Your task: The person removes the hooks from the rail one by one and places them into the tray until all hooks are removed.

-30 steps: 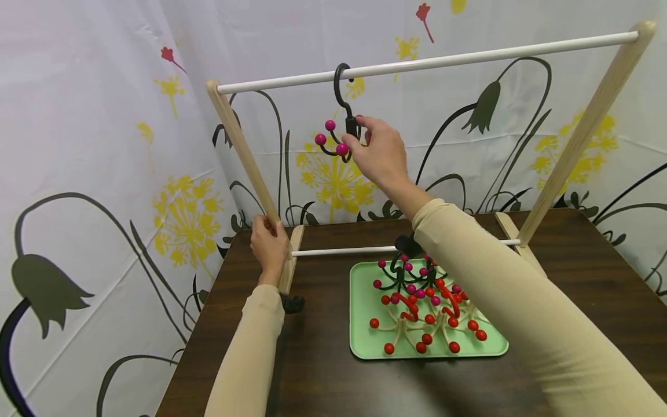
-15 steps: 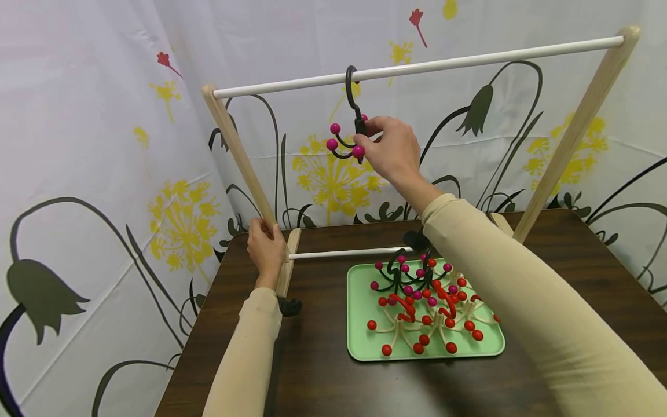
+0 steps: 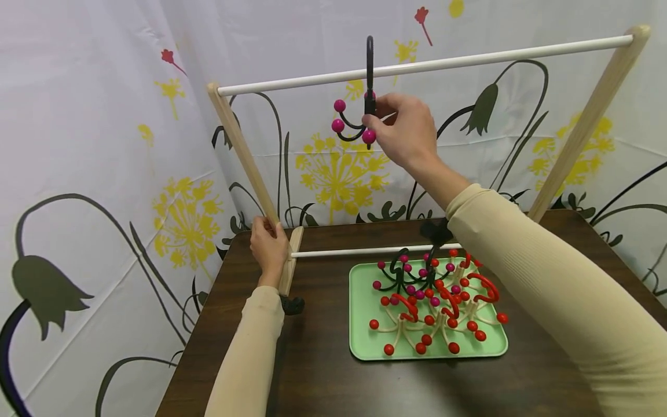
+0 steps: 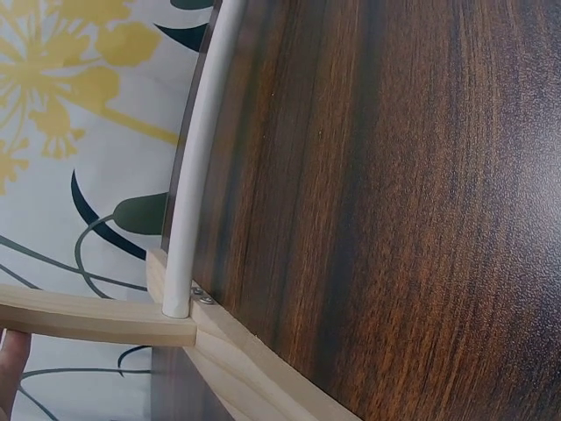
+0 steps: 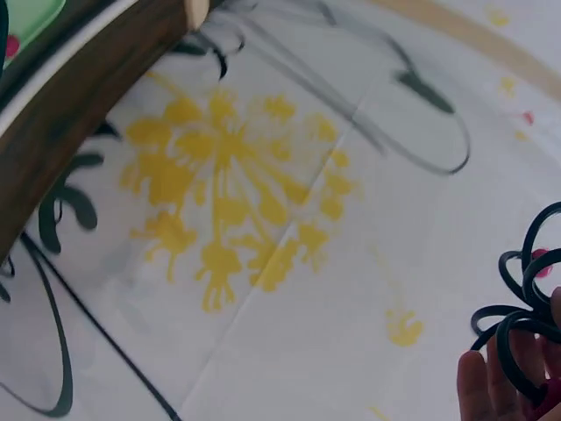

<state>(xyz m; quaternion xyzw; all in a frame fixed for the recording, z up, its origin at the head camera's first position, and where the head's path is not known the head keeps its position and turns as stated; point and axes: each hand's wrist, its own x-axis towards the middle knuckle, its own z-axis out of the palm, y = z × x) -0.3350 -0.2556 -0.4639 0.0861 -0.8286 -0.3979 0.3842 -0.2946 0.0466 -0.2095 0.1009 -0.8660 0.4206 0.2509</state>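
My right hand [image 3: 409, 130] pinches the stem of a black hook hanger [image 3: 370, 63] with curved arms tipped by magenta balls. Its top hook appears edge-on, overlapping the white rail [image 3: 500, 57] and rising above it. In the right wrist view, the black arms [image 5: 526, 311] show beside my fingers at the lower right. Low on the rack's left wooden upright [image 3: 245, 156], my left hand [image 3: 269, 249] grips the wood near the foot. The left wrist view shows that upright [image 4: 96, 323] with one finger at its edge.
A green tray [image 3: 359, 341] on the dark wooden table [image 3: 312, 376] bears several hangers, black with magenta balls and cream with red hooks and balls. A white lower bar [image 3: 344, 252] crosses behind it. A flower-patterned curtain [image 3: 104, 133] hangs behind.
My right hand has moved right and up with the black hanger. Its hook, earlier curving over the rail, has turned edge-on and stands higher. My left hand keeps its hold on the upright.
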